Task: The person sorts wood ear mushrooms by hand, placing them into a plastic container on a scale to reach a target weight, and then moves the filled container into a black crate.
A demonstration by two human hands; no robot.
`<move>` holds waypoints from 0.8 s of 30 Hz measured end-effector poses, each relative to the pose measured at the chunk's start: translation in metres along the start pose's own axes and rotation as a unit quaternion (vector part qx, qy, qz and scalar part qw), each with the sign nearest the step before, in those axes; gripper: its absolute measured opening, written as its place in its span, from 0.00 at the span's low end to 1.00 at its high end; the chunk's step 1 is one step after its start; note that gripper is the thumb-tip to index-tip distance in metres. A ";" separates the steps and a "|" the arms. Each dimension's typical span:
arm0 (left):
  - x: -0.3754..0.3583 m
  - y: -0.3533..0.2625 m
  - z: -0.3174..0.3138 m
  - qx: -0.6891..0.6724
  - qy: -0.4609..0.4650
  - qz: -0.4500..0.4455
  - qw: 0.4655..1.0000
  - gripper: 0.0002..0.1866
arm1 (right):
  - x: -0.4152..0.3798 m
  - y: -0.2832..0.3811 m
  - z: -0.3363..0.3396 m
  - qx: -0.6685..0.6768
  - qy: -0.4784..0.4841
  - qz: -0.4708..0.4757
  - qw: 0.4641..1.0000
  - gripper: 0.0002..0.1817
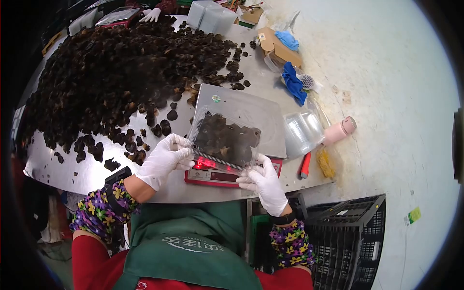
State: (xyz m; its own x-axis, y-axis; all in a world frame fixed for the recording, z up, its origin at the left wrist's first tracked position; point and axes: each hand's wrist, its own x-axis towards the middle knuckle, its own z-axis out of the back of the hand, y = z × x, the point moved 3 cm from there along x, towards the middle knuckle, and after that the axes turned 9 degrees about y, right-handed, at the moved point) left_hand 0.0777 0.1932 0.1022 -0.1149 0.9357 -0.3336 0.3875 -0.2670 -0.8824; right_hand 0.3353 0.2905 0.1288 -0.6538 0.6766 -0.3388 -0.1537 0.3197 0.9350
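My left hand (164,158), in a white glove, grips the left front corner of a clear plastic container (218,161). At its right front corner, my right hand (267,186), also gloved, pinches the edge. Dark wood ear mushrooms (224,139) fill the container, which is tilted over the metal plate of a digital scale (253,105). Red digits glow on the scale's front panel, partly covered by the container. To the left and behind spreads a large heap of loose wood ear mushrooms (121,72) on the metal table (169,192).
Right of the scale lie stacked clear containers (303,134), a pink bottle (340,130), a red-handled tool (305,166) and a yellow bundle (325,162). Farther back are a blue cloth (293,83) and a cardboard box (278,48). Another person's gloved hand (151,14) shows across the table. Black crates (338,241) stand below.
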 end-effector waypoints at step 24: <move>-0.056 -0.011 -0.131 0.092 0.395 -0.069 0.912 0.14 | -0.389 0.118 0.064 -0.248 -0.639 0.312 0.658 0.16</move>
State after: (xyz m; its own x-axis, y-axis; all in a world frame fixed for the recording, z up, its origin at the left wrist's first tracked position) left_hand 0.1993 0.1744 0.1742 0.5712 0.8184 0.0634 0.2504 -0.1001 -0.9629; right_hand 0.6187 0.1077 0.3636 0.4044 0.6802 0.6114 -0.5808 -0.3253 0.7462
